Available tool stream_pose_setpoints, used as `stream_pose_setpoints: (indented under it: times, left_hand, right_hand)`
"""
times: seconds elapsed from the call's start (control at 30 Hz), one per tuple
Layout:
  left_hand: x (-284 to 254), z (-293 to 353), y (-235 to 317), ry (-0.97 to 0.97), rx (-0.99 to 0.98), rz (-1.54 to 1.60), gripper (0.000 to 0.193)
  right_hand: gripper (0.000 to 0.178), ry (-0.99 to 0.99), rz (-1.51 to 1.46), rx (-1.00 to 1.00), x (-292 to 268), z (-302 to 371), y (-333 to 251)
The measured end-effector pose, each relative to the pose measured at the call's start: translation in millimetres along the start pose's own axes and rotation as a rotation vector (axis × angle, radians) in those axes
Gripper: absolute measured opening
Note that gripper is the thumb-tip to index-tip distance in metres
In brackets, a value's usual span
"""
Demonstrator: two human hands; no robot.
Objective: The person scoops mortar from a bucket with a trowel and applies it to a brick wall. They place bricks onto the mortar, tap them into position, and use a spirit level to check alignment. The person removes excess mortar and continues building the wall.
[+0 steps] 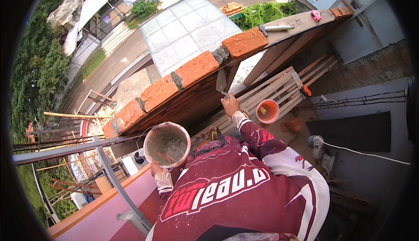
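Note:
My left hand (158,169) grips the rim of a pale bucket (186,133), which is tilted and holds grey wet mortar (168,147). In my right hand (230,105) is a pointing trowel (221,81), its blade aimed away from me, just below the top course of the brick wall. Along that course lie several orange bricks (197,68) with grey mortar in the joints between them. The trowel tip is close to a thick mortar lump (221,55) beside the brick (245,43) at the right end; whether it touches is unclear.
A hammer (277,28) and a pink object (315,16) rest on the ledge. Below are wooden slats (279,88), an orange bucket (276,112) and an orange-handled tool (306,91). A metal frame (109,171) stands at left. Beyond the wall, the ground drops to street level.

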State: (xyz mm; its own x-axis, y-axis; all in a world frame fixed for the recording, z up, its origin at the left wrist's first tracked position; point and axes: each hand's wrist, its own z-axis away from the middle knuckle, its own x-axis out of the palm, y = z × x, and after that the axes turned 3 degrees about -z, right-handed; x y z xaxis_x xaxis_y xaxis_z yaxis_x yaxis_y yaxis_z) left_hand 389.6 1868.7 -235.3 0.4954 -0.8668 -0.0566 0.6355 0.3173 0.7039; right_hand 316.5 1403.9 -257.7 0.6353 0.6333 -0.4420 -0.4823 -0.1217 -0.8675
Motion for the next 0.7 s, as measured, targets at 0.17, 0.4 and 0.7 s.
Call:
stream_pose_setpoints:
  times: [0.17, 0.4, 0.7]
  left_hand:
    - [30, -5, -30, -0.016, -0.02, -0.002, 0.038]
    - [88, 88, -2, 0.021, 0.022, -0.351, 0.024]
    - [132, 66, -45, -0.134, -0.074, -0.281, 0.032]
  right_hand:
    - [0.036, 0.015, 0.083, 0.011, -38, 26, 10]
    - [0.036, 0.089, 0.058, 0.012, -59, 14, -67]
    - [0.038, -0.067, 0.163, -0.012, -55, 24, -94]
